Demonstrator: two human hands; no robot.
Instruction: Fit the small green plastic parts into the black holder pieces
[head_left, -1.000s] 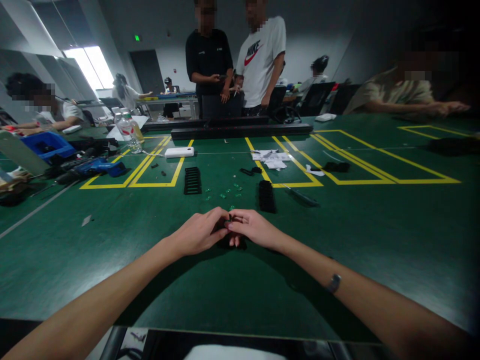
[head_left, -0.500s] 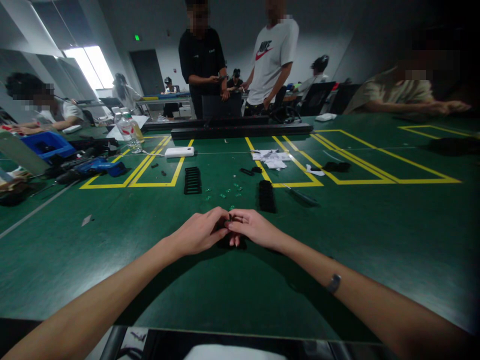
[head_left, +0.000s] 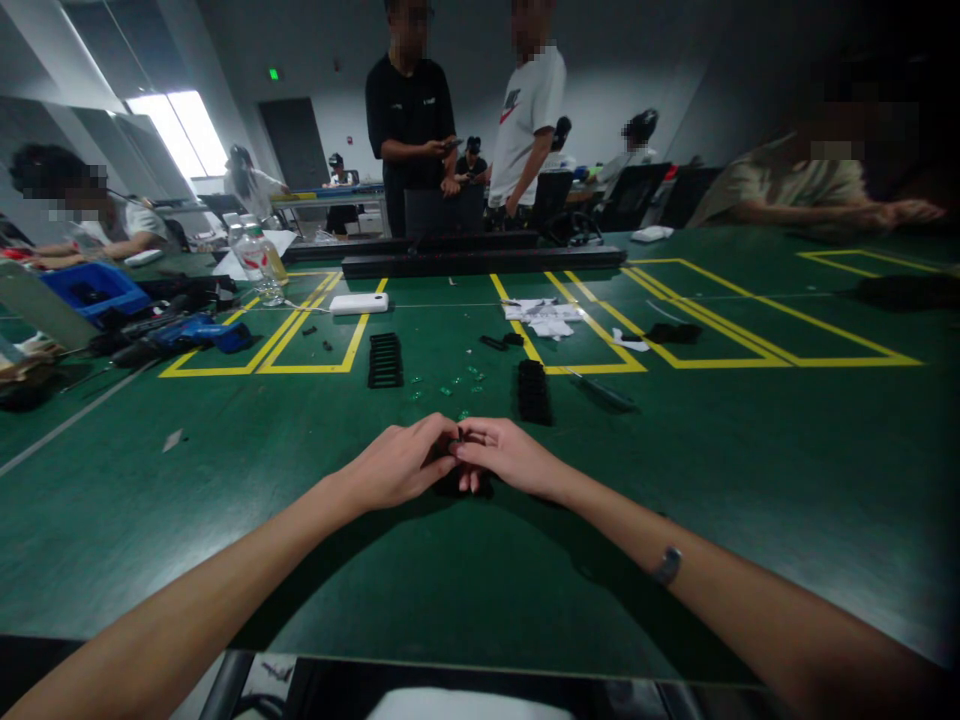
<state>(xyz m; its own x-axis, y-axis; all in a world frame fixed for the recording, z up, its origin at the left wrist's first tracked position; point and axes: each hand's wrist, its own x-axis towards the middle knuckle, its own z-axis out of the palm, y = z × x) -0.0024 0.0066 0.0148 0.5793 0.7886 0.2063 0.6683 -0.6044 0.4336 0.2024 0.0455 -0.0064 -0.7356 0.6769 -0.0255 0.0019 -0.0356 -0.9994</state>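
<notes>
My left hand (head_left: 405, 462) and my right hand (head_left: 510, 455) meet fingertip to fingertip just above the green table (head_left: 465, 590). Between their pinched fingers is a small dark part (head_left: 460, 436), mostly hidden, so its kind does not show. Just beyond my fingers lie several small green pieces (head_left: 446, 391), like tiny circuit boards. A black slotted strip (head_left: 385, 361) rests behind them to the left. To the right, near my right hand, sits a second black ribbed strip (head_left: 533, 391).
A tweezer-like tool (head_left: 604, 390) lies right of the strips. Farther back are crumpled paper (head_left: 547, 317), a white power bank (head_left: 359, 303), a bottle (head_left: 261, 268) and a long black bar (head_left: 484, 262). A blue power drill (head_left: 202, 335) lies left. Several people sit or stand around.
My hands hold almost the same pose at the same spot. Across the table, the standing person in the white shirt has turned and shifted left.
</notes>
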